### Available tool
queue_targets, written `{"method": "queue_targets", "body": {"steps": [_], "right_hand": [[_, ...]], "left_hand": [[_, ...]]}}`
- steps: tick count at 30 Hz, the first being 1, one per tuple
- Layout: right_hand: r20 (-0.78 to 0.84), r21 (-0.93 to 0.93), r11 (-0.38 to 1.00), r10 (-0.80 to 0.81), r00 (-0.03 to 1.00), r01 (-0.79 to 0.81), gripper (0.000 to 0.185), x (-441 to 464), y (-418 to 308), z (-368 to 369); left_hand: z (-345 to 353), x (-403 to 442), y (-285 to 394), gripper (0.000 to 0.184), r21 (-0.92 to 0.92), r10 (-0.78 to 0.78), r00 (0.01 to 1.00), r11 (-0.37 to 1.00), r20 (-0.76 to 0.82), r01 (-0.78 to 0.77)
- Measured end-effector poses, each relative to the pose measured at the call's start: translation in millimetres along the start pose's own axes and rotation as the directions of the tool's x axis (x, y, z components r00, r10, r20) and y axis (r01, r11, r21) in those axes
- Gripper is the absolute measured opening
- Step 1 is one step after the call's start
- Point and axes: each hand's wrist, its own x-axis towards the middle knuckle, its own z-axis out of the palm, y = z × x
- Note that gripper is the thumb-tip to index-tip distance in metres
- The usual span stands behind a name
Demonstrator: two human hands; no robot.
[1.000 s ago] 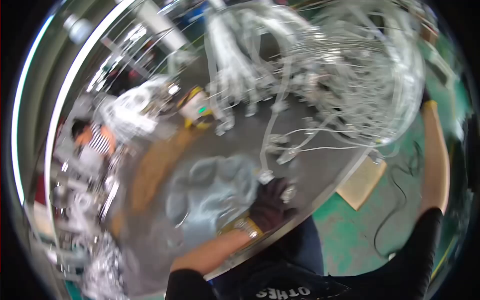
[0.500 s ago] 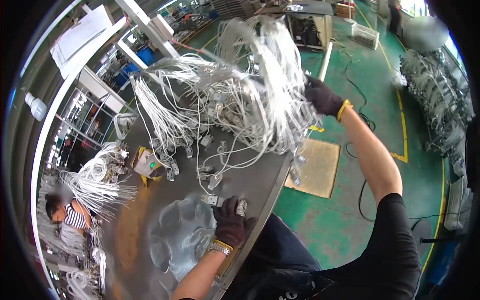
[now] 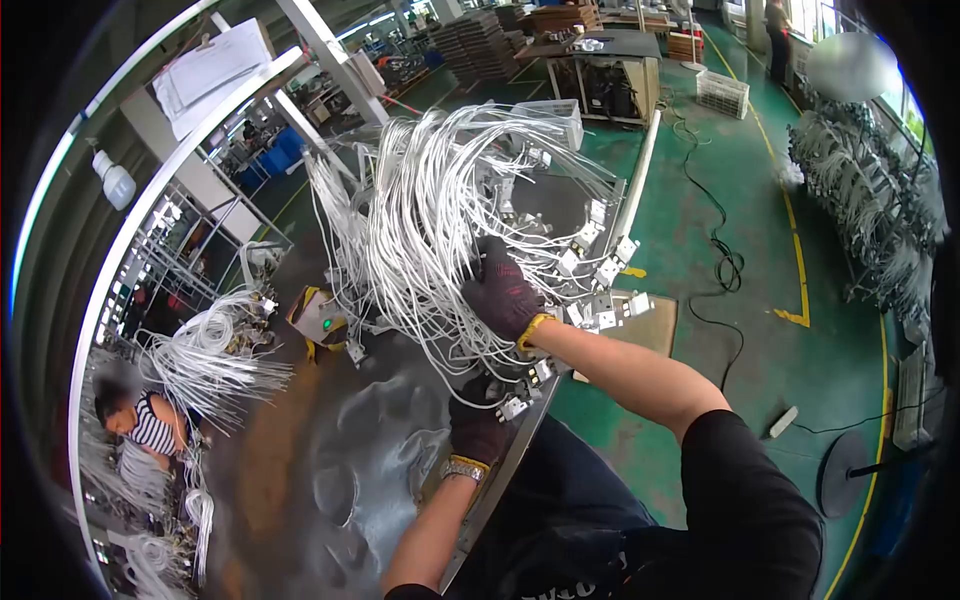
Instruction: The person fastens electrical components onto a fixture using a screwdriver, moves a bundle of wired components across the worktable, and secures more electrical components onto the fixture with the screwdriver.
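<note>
A thick bundle of white cables (image 3: 420, 215) with metal-and-white connectors (image 3: 605, 270) at its ends lies across the table. My right hand (image 3: 503, 295), in a dark glove with a yellow cuff, is closed on the bundle's near right side, some fingers lost among the strands. Lower down, my left hand (image 3: 478, 430), gloved alike and with a watch at the wrist, sits at the table's near edge beneath the lowest cables. Its fingers are mostly hidden. A single connector (image 3: 513, 408) rests right beside it.
The dark metal table (image 3: 270, 470) has a small box with a green light (image 3: 322, 322) on it. More cable bundles (image 3: 215, 345) lie at the left, near a person in a striped top (image 3: 155, 428). A cardboard sheet (image 3: 650, 335) lies beyond the table edge. Cables hang on a rack (image 3: 870, 190) at right.
My right hand has brought the raised cable bundle down and leftward toward me. Connectors now spread over the table's right edge, and cables cover the spot by my left hand.
</note>
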Motion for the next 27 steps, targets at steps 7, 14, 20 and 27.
{"method": "queue_targets", "body": {"steps": [7, 14, 20, 27], "right_hand": [[-0.080, -0.112, 0.993, 0.017, 0.997, -0.026, 0.049, 14.0, -17.3, 31.5], [-0.017, -0.147, 0.989, -0.008, 1.000, 0.005, 0.052, -1.2, -3.3, 5.0], [0.113, 0.022, 1.000, -0.012, 0.993, 0.010, 0.053, -21.6, 13.9, -33.9], [0.276, 0.255, 0.946, 0.127, 0.953, -0.200, 0.055, -41.3, -2.5, -102.0]], "left_hand": [[-14.1, -54.7, -42.6, 0.040, 0.133, -0.099, 0.966, 0.982, -0.238, 0.133], [-55.7, -50.7, -35.6, 0.078, 0.127, -0.075, 0.886, 0.981, -0.458, 0.149], [-108.6, -2.8, 16.1, 0.085, 0.179, 0.093, 0.782, 0.984, -0.617, 0.023], [-138.0, 47.3, 67.3, 0.074, 0.272, 0.374, 0.687, 0.927, -0.623, -0.258]]}}
